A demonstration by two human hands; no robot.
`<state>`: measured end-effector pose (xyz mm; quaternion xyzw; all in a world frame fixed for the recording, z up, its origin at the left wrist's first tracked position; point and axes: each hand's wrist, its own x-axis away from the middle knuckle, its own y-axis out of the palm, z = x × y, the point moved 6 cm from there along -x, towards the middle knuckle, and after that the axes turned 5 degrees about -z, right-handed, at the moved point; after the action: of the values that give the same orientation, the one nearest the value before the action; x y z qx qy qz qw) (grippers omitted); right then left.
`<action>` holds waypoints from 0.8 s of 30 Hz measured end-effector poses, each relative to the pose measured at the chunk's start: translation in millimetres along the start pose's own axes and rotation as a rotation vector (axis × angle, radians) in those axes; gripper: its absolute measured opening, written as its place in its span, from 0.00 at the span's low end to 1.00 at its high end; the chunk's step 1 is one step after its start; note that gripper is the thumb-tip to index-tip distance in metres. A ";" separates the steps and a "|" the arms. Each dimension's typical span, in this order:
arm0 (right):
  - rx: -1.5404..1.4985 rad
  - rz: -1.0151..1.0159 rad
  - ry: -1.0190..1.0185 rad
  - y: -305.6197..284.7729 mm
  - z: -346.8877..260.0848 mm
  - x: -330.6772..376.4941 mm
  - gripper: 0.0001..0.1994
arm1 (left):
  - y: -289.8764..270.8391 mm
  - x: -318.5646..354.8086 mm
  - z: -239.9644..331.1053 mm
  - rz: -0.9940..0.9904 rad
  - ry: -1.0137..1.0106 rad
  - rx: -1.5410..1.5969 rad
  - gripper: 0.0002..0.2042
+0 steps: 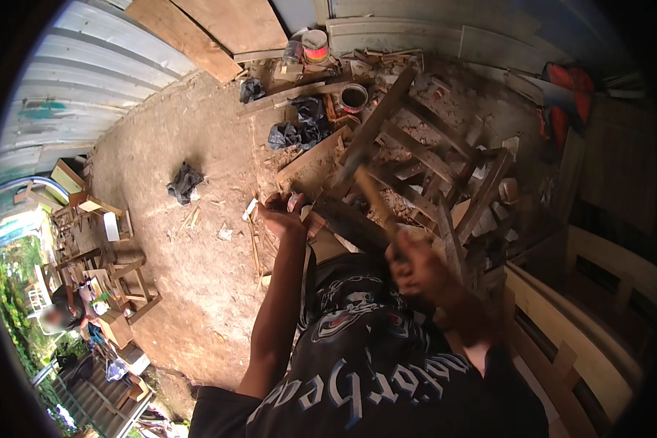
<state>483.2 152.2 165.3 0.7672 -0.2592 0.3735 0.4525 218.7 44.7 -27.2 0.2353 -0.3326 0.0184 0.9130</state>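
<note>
My right hand point(416, 266) is closed round the light wooden handle of a hammer point(376, 198). The hammer's head is smeared by motion and hard to make out against the dark wood. Left of it, my left hand point(283, 217) is turned up with its fingers curled. A small pale and reddish thing point(296, 201) shows at its fingertips, too small to name. Between my hands a dark wooden plank point(354, 225) lies across my lap. Just beyond stands a frame of weathered timber point(416, 142) with several crosspieces.
Black plastic bags point(299, 131), an open bucket point(353, 98) and a paint can point(314, 46) lie ahead among wood scraps. Another crumpled black bag point(185, 182) is on the dirt floor. Slatted wooden pieces point(573, 328) stand at the right. A person point(62, 314) is far left beside wooden furniture.
</note>
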 end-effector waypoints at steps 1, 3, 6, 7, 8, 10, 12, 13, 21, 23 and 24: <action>-0.057 0.021 -0.099 -8.7 -25.5 6.7 0.23 | -8.1 -0.7 -1.3 0.011 -0.003 -0.006 0.24; -0.051 0.198 -0.479 -15.8 -86.3 21.8 0.27 | -10.4 1.9 0.3 -0.013 0.005 -0.014 0.24; -0.270 0.170 -0.984 -30.8 -134.0 16.9 0.28 | -3.8 14.7 4.7 0.002 0.018 -0.024 0.25; -0.241 0.251 -0.917 -27.2 -102.7 -0.1 0.26 | 1.8 15.7 4.9 -0.011 0.030 -0.029 0.25; -0.212 0.331 -0.848 -25.6 -54.9 -15.8 0.24 | 6.6 16.8 5.9 -0.024 0.042 -0.033 0.25; 0.065 -0.011 0.168 -10.9 57.9 -35.9 0.25 | 5.5 12.8 3.4 -0.060 0.015 -0.052 0.25; -0.002 0.068 0.193 -15.8 38.9 -19.5 0.26 | -21.1 5.0 -0.2 -0.063 0.021 -0.076 0.25; -0.040 0.103 0.195 -18.6 22.7 -13.4 0.26 | -17.7 6.3 -2.9 -0.016 -0.043 -0.013 0.25; 0.268 0.222 -0.525 -12.2 -23.2 -23.8 0.24 | 1.1 15.9 6.6 -0.029 -0.061 -0.017 0.24; 0.273 0.040 -0.115 -0.3 18.0 -28.0 0.24 | -3.5 10.2 8.0 -0.032 -0.039 -0.053 0.24; 0.278 -0.041 0.100 4.7 33.9 -25.8 0.24 | -6.6 10.3 6.4 -0.026 -0.041 -0.068 0.24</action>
<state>476.0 121.5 136.2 0.8080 -0.1666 0.4343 0.3616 224.2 34.8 -19.3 0.2089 -0.3485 -0.0096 0.9137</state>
